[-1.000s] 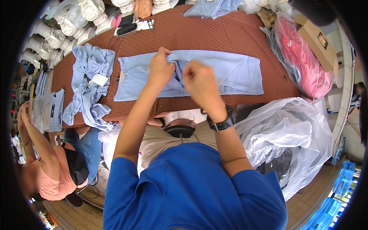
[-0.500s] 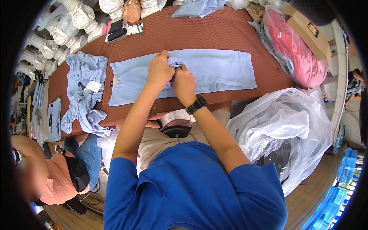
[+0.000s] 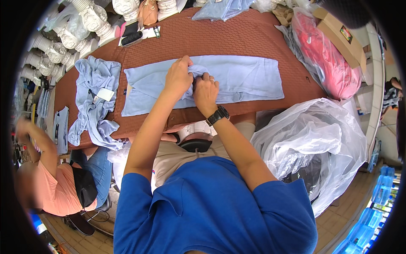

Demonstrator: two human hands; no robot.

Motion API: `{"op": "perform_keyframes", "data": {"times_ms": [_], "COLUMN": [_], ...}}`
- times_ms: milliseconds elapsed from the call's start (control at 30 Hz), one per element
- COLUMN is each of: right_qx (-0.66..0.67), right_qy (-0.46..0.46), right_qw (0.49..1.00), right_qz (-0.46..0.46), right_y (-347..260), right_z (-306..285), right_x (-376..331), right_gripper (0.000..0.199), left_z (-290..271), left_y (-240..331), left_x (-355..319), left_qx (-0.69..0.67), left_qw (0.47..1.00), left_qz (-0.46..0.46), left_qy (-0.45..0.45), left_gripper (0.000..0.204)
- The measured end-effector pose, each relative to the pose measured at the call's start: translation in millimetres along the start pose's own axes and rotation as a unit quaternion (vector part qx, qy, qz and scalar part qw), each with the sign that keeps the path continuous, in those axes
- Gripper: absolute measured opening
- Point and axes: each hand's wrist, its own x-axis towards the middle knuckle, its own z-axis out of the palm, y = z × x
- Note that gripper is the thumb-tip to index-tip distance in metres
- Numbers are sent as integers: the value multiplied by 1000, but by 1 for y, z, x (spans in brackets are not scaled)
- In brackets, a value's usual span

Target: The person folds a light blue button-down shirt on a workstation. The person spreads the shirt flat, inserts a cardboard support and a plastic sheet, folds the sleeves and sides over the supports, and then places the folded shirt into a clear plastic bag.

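Note:
A light blue garment (image 3: 249, 78) lies stretched lengthwise across the brown-covered table (image 3: 169, 36) in front of me. At its middle my left hand (image 3: 178, 77) has its fingers closed on a bunched fold of the cloth. My right hand (image 3: 206, 92), with a black watch at the wrist, grips the same bunch just to the right. The fingertips of both hands are partly hidden in the fabric. To the left lies a second, crumpled light blue garment (image 3: 96, 76) with a white tag (image 3: 105, 94) on it.
A large clear plastic bag (image 3: 304, 131) stands at my right. Red bagged goods (image 3: 323, 55) and a cardboard box (image 3: 340, 36) sit at the far right. Black thread spools (image 3: 131, 38) and white ornate balusters (image 3: 93, 19) are at the back left. A person in an orange shirt (image 3: 59, 186) sits at left.
My right hand has turned and shifted slightly right and down, still on the bunched cloth; the left stays nearly in place. The seated person has raised an arm.

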Motion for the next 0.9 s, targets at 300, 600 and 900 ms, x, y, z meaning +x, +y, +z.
{"op": "perform_keyframes", "data": {"times_ms": [300,600,900], "right_qx": [87,46,114], "right_qy": [77,40,6], "right_qw": [993,997,993], "right_qz": [21,42,0], "right_y": [10,13,19], "right_z": [-13,-6,-68], "right_x": [-4,-5,2], "right_gripper": [15,16,8], "left_z": [-8,-2,7], "left_y": [4,8,5], "left_x": [-3,-7,-12], "left_qx": [-38,-57,-110], "left_qw": [998,998,993], "left_qz": [35,26,49], "left_qy": [-40,-31,7], "left_gripper": [30,28,33]}}
